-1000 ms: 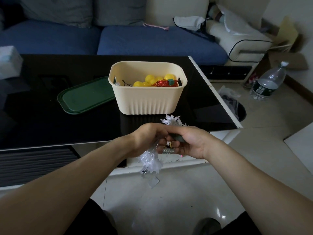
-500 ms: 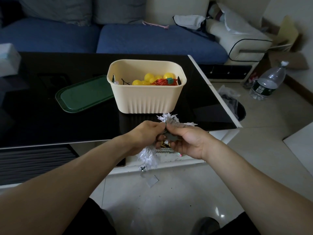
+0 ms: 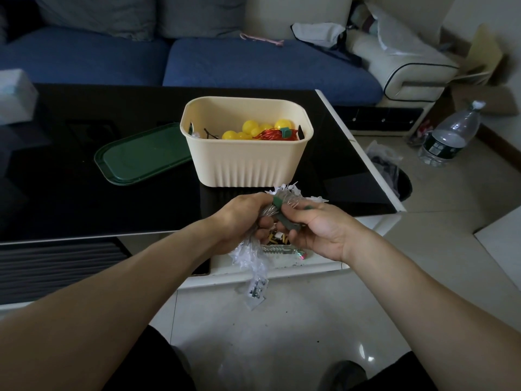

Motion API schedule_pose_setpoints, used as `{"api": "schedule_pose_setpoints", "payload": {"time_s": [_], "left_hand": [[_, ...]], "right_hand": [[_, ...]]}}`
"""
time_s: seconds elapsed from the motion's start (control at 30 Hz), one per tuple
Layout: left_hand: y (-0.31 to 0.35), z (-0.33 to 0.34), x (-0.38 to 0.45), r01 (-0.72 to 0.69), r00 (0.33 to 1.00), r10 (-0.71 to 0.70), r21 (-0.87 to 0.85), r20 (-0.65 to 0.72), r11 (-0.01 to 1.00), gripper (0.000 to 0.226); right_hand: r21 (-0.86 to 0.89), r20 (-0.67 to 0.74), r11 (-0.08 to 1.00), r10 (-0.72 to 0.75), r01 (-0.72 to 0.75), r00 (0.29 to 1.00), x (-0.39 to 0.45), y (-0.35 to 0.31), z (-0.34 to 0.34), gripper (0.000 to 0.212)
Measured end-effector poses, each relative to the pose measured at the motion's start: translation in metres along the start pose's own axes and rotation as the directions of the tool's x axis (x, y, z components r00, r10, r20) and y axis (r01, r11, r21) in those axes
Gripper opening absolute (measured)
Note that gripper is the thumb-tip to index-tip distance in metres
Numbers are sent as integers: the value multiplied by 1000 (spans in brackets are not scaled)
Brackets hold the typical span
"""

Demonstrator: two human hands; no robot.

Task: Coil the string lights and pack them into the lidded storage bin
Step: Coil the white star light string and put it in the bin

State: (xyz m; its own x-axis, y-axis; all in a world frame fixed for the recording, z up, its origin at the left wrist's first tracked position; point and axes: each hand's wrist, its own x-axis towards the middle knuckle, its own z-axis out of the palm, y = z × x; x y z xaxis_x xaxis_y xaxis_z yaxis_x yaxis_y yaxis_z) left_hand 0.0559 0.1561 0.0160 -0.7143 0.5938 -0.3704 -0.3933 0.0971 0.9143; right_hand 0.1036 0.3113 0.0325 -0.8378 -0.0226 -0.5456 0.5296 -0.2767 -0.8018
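The left hand [image 3: 242,218] clenches a bundle of white star string lights [image 3: 251,258]; the right hand [image 3: 315,230] pinches its green strap [image 3: 286,218], just in front of the black table [image 3: 84,193]. The cream bin [image 3: 246,165] holds yellow ball lights [image 3: 249,131] and a red coil [image 3: 275,134], green lid [image 3: 141,156] beside. Since 0.5 s ago the strap has come into plainer view.

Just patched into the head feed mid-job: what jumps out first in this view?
Front and centre, the left hand and right hand grip a bundle of white string lights with a green strap, just off the table's near edge. Behind them on the black table stands the cream bin, open, with yellow bulbs and red wire inside. Its green lid lies flat to the left.
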Motion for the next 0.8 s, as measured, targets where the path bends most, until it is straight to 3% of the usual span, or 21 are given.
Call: {"api": "schedule_pose_setpoints", "payload": {"time_s": [0.13,0.23,0.33,0.43,0.67,0.8], "left_hand": [[1,2,-2,6,1000,-6,11,23,1000,27],[2,3,-2,-9,1000,9,48,-8,999,22],[-1,1,0,-54,997,63,190,-44,980,17],[-4,-1,2,-84,991,116,375,-63,923,27],[-6,-2,0,-133,982,185,581,-29,803,30],[-7,-2,1,-130,978,203,624,-47,770,33]], "right_hand": [[-70,-112,996,-63,55,992,1,4,0,14],[-29,-164,997,-78,74,983,3,5,1,15],[50,-136,998,-34,41,990,3,4,-1,18],[87,-93,996,21,-13,995,1,1,-6,17],[-49,-148,998,17,-24,989,8,5,-7,10],[-191,-234,980,-94,49,968,9,4,-6,7]]}}
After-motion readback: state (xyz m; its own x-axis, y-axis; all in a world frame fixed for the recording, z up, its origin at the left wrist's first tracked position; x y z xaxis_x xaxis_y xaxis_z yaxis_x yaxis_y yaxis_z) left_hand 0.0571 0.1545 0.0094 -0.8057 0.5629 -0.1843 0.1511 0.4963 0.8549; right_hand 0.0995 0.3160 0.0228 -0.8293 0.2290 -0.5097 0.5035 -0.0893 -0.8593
